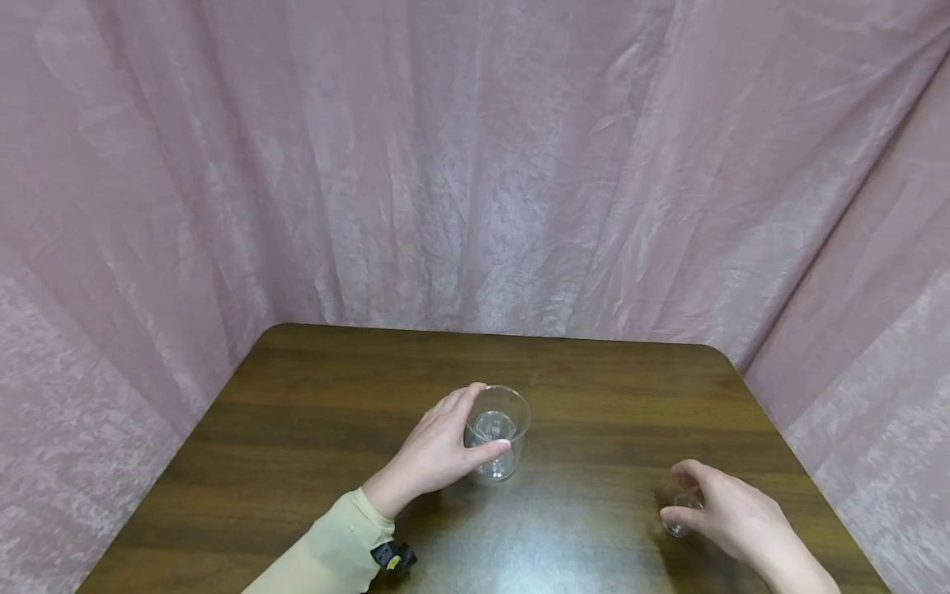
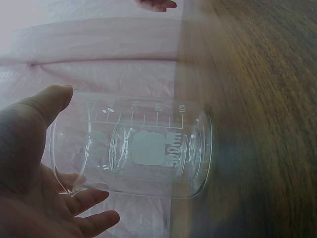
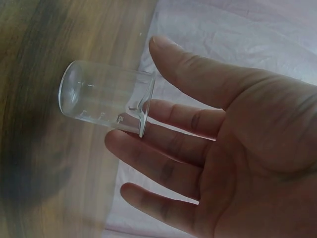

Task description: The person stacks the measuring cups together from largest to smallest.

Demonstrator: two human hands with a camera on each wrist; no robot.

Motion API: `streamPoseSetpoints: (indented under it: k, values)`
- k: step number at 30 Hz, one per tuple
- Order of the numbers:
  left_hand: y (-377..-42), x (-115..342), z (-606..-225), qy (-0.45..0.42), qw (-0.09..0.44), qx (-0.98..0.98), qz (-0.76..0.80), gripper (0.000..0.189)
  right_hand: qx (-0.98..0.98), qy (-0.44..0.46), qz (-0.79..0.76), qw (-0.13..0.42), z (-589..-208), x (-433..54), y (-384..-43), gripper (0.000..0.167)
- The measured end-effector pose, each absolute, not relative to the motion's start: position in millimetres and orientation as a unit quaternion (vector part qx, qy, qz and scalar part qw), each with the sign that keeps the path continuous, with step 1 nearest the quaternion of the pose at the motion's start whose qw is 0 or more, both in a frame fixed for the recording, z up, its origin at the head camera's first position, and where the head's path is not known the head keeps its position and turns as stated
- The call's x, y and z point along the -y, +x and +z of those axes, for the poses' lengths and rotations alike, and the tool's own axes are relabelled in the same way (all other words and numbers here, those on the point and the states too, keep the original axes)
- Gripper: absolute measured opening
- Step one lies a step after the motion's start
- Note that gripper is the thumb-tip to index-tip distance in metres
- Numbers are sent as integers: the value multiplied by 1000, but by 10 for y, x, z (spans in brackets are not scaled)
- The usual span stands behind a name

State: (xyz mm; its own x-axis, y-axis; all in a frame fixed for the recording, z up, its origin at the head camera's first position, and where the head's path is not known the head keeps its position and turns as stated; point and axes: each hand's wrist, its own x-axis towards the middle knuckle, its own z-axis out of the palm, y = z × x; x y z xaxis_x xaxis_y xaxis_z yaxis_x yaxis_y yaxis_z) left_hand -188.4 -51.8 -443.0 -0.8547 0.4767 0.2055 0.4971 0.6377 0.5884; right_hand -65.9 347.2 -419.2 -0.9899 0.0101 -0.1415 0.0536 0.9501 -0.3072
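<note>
A large clear glass beaker (image 1: 521, 419) with white volume marks stands upright on the wooden table. Inside it sits a smaller glass beaker (image 2: 148, 148) with a white label patch. My left hand (image 1: 436, 452) holds the large one near its rim, thumb on one side and fingers on the other. Farther right, a small clear beaker (image 3: 101, 96) with a spout stands on the table. Around its rim my right hand (image 1: 738, 513) lies spread, the thumb apart from the glass and the fingers loosely bent beside it. Whether those fingers touch it I cannot tell.
The brown wooden table (image 1: 334, 371) has rounded far corners. Pink velvety curtains (image 1: 475, 165) hang behind it and on both sides. A black device (image 1: 394, 558) is strapped at the left wrist over a pale sleeve (image 1: 334, 540).
</note>
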Motion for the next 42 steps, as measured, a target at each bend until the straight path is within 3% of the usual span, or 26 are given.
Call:
streamPoseSetpoints:
  k: [6, 22, 32, 42]
  values:
    - [-1864, 519, -4444, -266, 10, 905, -331, 94, -984, 20, -152, 85, -4238, -3502, -596, 69]
    - [-1924, 530, -4428, -275, 26, 904, -327, 92, -985, 21, -153, 73, -4240, -3540, -584, 46]
    - [-1925, 527, -4415, -275, 24, 904, -326, 94, -985, 29, -157, 69, -4252, -3556, -568, 53]
    - [-1886, 515, -4420, -271, 18, 903, -332, 93, -985, 32, -159, 51, -4251, -3574, -514, 47]
